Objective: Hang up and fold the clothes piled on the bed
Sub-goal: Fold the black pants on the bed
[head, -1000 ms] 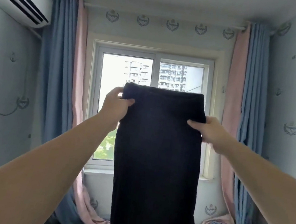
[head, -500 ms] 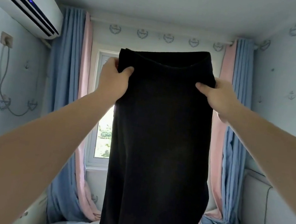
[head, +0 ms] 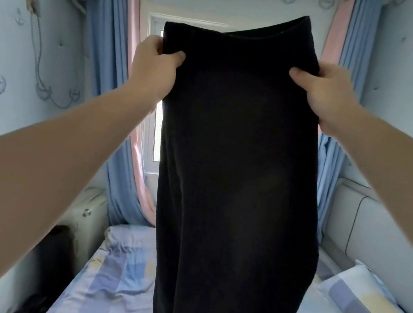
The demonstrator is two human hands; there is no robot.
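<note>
Out over the bed (head: 110, 283), at arm's length, I've got the black garment (head: 237, 173) hanging full drop, its lower end below my view. Left hand (head: 156, 68) pinches the left edge just under the waistband, thumb in front, fingers behind; right hand (head: 324, 93) pinches the right edge the same way. Waistband sits higher on the right, so I reckon levelling it comes first. Then, I'd say, hold it taut across, let the creases fall out, and lay it hem-first on the bed for a clean fold.
</note>
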